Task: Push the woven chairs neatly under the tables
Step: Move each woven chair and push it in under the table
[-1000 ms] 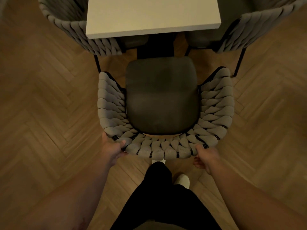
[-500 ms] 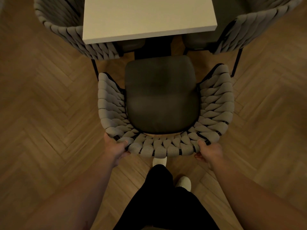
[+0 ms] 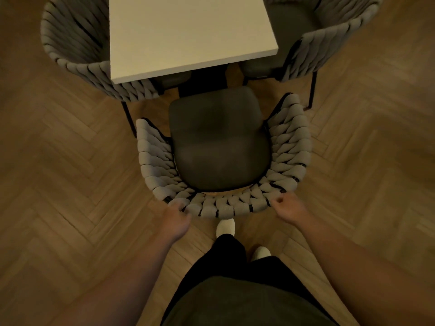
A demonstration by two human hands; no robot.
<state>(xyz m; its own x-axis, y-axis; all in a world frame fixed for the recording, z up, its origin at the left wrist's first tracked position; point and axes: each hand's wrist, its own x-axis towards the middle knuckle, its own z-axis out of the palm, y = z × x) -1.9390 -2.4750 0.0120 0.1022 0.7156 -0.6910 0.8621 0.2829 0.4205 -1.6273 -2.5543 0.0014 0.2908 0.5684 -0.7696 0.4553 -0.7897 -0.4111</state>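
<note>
A woven chair (image 3: 290,147) with a grey braided back and a dark seat cushion (image 3: 219,142) stands in front of me, facing the white table (image 3: 188,31). The front of its seat lies just short of the table's near edge, over the dark table base. My left hand (image 3: 175,216) grips the left rear of the braided rim. At the right rear of the rim, my right hand (image 3: 288,208) holds on with curled fingers.
Two more woven chairs are tucked at the table's sides, one on the left (image 3: 77,43) and one on the right (image 3: 329,43). Their black legs stand close to my chair's arms. Herringbone wood floor (image 3: 58,184) surrounds everything. My white shoes (image 3: 225,227) are right behind the chair.
The chair has slid a little toward the table and turned slightly. Both hands stayed on the rear rim and my body followed forward.
</note>
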